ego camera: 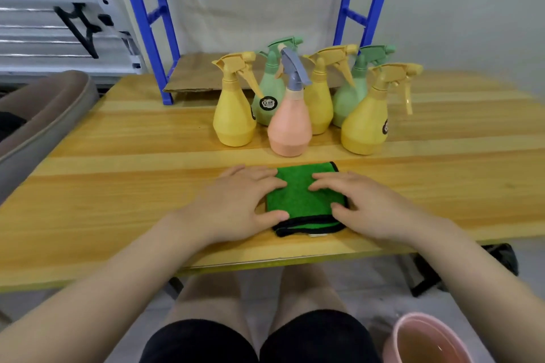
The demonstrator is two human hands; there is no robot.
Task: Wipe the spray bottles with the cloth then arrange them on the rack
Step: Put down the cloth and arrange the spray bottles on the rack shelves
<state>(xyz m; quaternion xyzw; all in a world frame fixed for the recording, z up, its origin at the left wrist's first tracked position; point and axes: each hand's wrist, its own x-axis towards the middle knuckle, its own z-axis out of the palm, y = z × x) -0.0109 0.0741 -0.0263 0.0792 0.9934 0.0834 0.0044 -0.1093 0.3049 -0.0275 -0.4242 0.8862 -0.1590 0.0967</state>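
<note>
Wooden table [118, 162] planks are spreading across most of the view, carrying everything the job needs within easy reach of the seated person. Behind it, a blue rack [153, 47] is standing at the far edge, its lower shelf lined with cardboard [194, 74] and waiting for bottles, none of which is sitting there yet. Six spray bottles are clustering upright near the middle of the table, just before the rack: three yellow, two green at the back, and a pink bottle [290, 127] with a grey trigger standing nearest the hands, probably the easiest first pick. A green cloth [300, 200], folded and edged in black, is lying flat near the front edge, well apart from the bottles. The left hand [236, 206] and right hand [374, 206] are resting on its two sides, fingers straight and slightly spread, pressing it flat rather than gripping, seemingly about to gather it up.
</note>
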